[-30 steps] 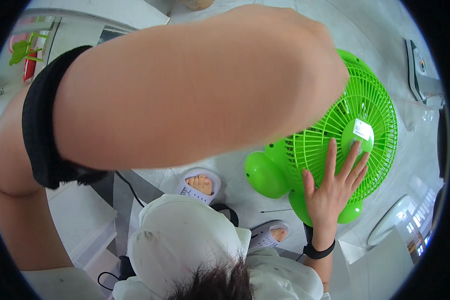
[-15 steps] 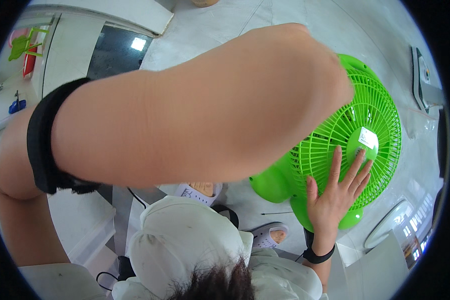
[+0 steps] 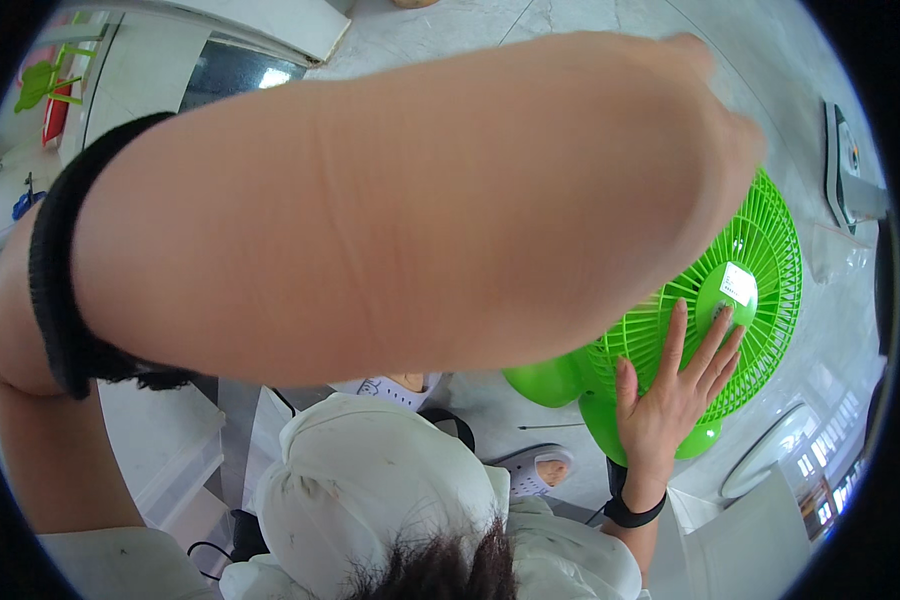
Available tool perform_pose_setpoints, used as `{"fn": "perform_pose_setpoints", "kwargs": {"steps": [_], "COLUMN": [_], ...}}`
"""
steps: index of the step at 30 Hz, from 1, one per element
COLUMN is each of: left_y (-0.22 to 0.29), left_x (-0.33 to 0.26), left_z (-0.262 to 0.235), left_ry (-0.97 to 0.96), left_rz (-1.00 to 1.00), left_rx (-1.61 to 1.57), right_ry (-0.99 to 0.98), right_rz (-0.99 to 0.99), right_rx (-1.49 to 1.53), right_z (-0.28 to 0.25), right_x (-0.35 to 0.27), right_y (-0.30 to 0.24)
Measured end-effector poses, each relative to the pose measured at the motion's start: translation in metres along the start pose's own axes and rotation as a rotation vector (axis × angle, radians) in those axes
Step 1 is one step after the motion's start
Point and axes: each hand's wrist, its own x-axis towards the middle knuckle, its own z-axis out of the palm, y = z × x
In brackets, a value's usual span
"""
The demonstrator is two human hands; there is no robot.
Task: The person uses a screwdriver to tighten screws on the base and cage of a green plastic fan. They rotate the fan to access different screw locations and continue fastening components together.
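A bright green electric fan (image 3: 770, 260) lies on the floor to the right, its slatted round grille facing up and a white label (image 3: 738, 284) on its hub. My right hand (image 3: 662, 408) rests flat on the grille, fingers spread, with fingertips by the hub. It grips nothing. Very close to the camera, my left forearm and hand (image 3: 590, 190) stretch across the picture. The left hand hangs over the fan and covers the grille's left and upper parts. Its fingers are curled out of sight, so whether it holds anything is hidden.
Below the fan, a thin dark rod (image 3: 550, 427) lies on the pale tiles near my lavender sandal (image 3: 536, 468). A white oval object (image 3: 767, 450) is at lower right, and a flat dark-edged device (image 3: 840, 165) at far right. A green chair-shaped item (image 3: 38, 85) stands upper left.
My left arm has come closer to the camera, and its hand has shifted right, covering more of the grille. The right hand stays about where it was on the fan.
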Motion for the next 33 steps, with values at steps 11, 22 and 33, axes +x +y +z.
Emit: {"fn": "perform_pose_setpoints", "kwargs": {"steps": [11, 22, 33], "left_y": [-0.007, -0.007, -0.01], "left_x": [-0.007, -0.011, -0.015], "left_z": [0.001, 0.005, 0.004], "left_ry": [-0.036, -0.061, -0.069], "left_rz": [-0.066, -0.095, -0.106], "left_rx": [0.005, -0.001, -0.008], "right_ry": [0.024, 0.018, 0.031], "right_rz": [-0.011, -0.008, -0.004], "right_rx": [0.008, -0.009, 0.005], "right_z": [0.001, 0.001, 0.002], "right_x": [0.0, -0.001, -0.001], "right_y": [0.001, 0.001, 0.002]}}
